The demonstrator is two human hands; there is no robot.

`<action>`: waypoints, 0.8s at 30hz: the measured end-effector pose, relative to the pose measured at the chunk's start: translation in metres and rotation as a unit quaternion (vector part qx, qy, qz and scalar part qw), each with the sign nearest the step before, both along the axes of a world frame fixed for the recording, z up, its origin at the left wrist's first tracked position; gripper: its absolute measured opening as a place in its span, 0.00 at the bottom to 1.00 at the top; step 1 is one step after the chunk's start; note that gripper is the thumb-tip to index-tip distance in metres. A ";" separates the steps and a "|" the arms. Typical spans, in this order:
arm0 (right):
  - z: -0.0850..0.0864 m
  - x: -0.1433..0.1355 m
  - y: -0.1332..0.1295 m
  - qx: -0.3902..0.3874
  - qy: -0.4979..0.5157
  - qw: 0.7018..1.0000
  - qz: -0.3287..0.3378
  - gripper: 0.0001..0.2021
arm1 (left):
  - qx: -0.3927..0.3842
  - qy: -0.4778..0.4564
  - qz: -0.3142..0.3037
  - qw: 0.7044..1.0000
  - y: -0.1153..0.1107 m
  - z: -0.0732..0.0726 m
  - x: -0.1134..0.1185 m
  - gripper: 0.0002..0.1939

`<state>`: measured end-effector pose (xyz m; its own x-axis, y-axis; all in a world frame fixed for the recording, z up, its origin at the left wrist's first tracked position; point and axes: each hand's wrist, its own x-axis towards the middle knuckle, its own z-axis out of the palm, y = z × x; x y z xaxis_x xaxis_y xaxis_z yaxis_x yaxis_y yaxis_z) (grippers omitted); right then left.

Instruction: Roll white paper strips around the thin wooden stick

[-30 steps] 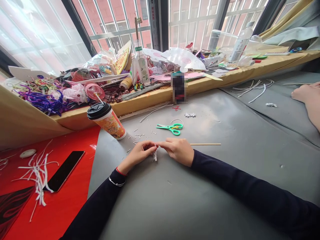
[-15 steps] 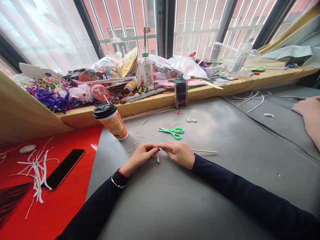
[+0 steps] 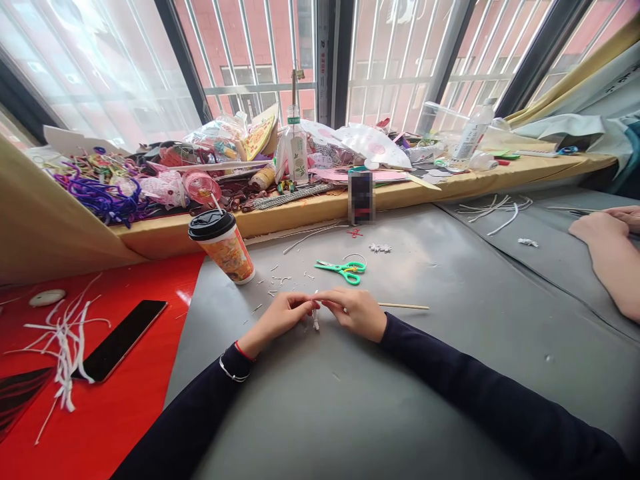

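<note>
My left hand (image 3: pixel 281 319) pinches a small white knotted cord piece (image 3: pixel 316 321), which hangs below its fingertips over the grey table (image 3: pixel 360 413). From the right, my right hand (image 3: pixel 356 311) meets it, thumb and fingers closed at the top of the same piece; the fingertips of both hands touch or nearly touch. Green-handled scissors (image 3: pixel 345 271) lie just beyond the hands among short white scraps (image 3: pixel 284 280). A thin wooden stick (image 3: pixel 407 306) pokes out behind my right wrist.
A lidded paper cup (image 3: pixel 227 251) stands at the back left. On the red surface (image 3: pixel 135 407) lie a phone (image 3: pixel 123 340) and white strips (image 3: pixel 65 353). Another person's hand (image 3: pixel 600 230) rests at the far right. The cluttered sill (image 3: pixel 270 220) runs behind.
The camera view has shifted slightly. My hands stay together at the white piece, almost in the same pose. More of the other person's hands shows at the right.
</note>
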<state>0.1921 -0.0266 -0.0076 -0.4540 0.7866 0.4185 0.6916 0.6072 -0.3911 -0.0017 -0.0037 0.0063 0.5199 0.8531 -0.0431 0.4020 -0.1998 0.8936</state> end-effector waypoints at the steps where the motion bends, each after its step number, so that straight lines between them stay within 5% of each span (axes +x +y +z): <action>1: 0.000 0.000 0.000 0.005 -0.009 1.000 -0.009 0.14 | -0.002 -0.001 0.001 1.000 0.000 0.001 0.000 0.18; 24: -0.004 0.001 0.001 0.148 -0.082 0.984 -0.054 0.16 | -0.069 -0.071 0.022 0.995 -0.006 0.003 0.000 0.15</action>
